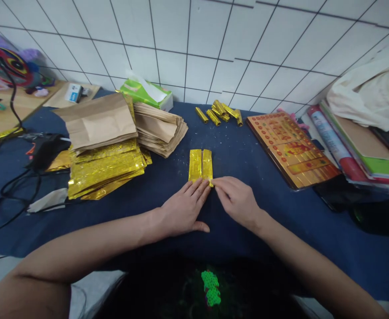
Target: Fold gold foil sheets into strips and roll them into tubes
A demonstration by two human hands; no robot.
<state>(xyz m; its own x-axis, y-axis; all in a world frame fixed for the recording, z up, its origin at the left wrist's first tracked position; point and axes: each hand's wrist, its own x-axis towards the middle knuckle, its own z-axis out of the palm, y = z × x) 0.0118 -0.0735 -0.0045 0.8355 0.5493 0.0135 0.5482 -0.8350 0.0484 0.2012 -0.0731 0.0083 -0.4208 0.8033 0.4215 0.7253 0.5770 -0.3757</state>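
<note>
Tiled wall: white squares with dark joints, bounding the far side of the work surface.
Blue cloth: spreads from the wall to the person's body; a bare stretch runs from the gold piece to the red-and-gold packet stack, a narrower one to the paper on the left.
White cloth bag: slumps over books at the far right, hemming in that side.
Red-and-gold packet stack: lies at a slant, its left edge facing the middle, well apart from the right hand.
Gold foil sheets: layered on the left, near edges uneven.
Brown paper sheets: one pile on the foil, another just right of it, edges fanned.
Left hand: flat, fingers straight and side by side, thumb spread away, fingertips pressing the near end of the gold piece.
Right hand: fingers curled, thumb and forefinger pinching the gold piece's near right corner.
Green tissue box: against the wall, behind the brown paper.
Gold piece: flat at the middle, a lengthwise seam between two panels; its far edge shows, its near edge is partly under fingers.
Gold rolls: a small loose cluster near the wall, beyond the gold piece.
</note>
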